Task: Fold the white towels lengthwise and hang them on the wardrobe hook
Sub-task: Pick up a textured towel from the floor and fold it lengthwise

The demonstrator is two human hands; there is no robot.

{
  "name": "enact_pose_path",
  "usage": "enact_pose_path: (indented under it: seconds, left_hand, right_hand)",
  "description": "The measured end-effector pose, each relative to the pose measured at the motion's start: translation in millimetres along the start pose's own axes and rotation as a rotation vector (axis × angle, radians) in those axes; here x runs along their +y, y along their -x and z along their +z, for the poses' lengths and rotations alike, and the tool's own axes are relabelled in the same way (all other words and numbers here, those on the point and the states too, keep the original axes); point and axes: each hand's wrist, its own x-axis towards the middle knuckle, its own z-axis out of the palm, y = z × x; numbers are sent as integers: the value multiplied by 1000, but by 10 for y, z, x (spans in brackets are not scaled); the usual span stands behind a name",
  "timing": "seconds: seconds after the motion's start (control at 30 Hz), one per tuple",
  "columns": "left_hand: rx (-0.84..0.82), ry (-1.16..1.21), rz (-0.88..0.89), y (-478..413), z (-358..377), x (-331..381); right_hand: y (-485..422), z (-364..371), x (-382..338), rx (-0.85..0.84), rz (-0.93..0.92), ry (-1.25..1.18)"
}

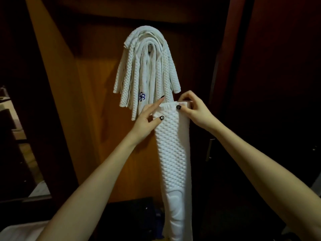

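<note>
Hanging in a long narrow strip, the folded towel (172,153) is white with a waffle texture and is held up by its top edge in front of the wooden wardrobe panel (97,101). Its lower end drops out of view at the bottom of the picture.

The right hand (194,110) pinches the towel's top right corner: the thumb lies across the near face of the cloth, its dark nail showing, and the curled fingers wrap over the top hem behind it, closed firmly on the fabric.

The left hand (147,120) is much more open. Its thumb presses on the towel's near face just below the hem on the left side, while the index finger stretches out straight, pointing up along the top left corner toward the hung bundle. The other fingers are behind the cloth, so whether they actually clasp it is hard to say; it looks like a loose hold between thumb and fingers.

Just above and to the left of both hands, a bundle of hung towels (147,70) drapes over the hook (149,47), which barely shows in the gap at the bundle's top. One of them carries a small blue embroidered logo (142,96). The left index fingertip is just beside the bundle's lower ends.
</note>
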Motion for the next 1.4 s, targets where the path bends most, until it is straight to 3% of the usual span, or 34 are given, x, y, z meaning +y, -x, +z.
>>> enact_pose_path:
  seconds: [0.23,0.4,0.57,0.7,0.83,0.97,1.17,1.4]
  left_hand:
    - [-268,104,-127,66,149,-108]
    - [-321,151,-130,16,309,-50]
    - [-192,237,-123,-49,370,20]
    - [-342,107,-136,44,523,-84]
    - [-190,282,-204,92,654,-185]
    - [-109,375,-209,-55,732,-150]
    - [7,456,-212,-480,635,54]
    - [102,540,-228,-661,512,71]
  right_hand:
    - [-83,-188,3,103,8,-76]
    - [-111,-272,-51,182,17,-110]
    - [-161,-419,-45,224,-3,-137]
    - [-173,-591,-15,289,54,-102]
    - [-140,-708,6,252,146,-72]
    - [-18,-836,140,217,212,-301]
    - [486,-642,405,10,317,-294]
    - [798,-390,485,-90,276,-340]
